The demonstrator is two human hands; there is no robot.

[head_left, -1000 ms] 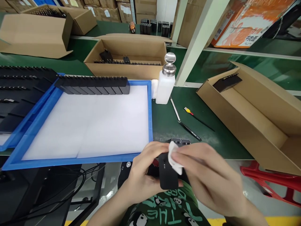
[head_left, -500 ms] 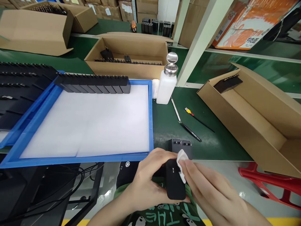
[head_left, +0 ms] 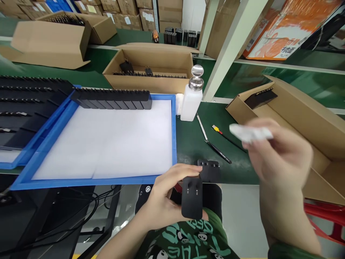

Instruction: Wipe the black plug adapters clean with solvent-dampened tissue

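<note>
2 hands: matte black charger (head_left: 192,197), crumpled white wipe (head_left: 249,132)

Factory packing line: green bench (head_left: 188,140), cardboard cartons (head_left: 151,68), rows of black chargers (head_left: 113,99).

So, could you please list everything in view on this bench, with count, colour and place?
Charger: one, black, in left hand.
Wipe: one, white, in right hand.
Chargers on bench edge: two, black.
Tray: one, blue, white liner, with charger row at its back.
Dispenser bottle: one, white.
Tweezers: one, black.
Cardboard boxes: several, brown.
Left hand: gripping.
Right hand: raised, blurred.
</note>
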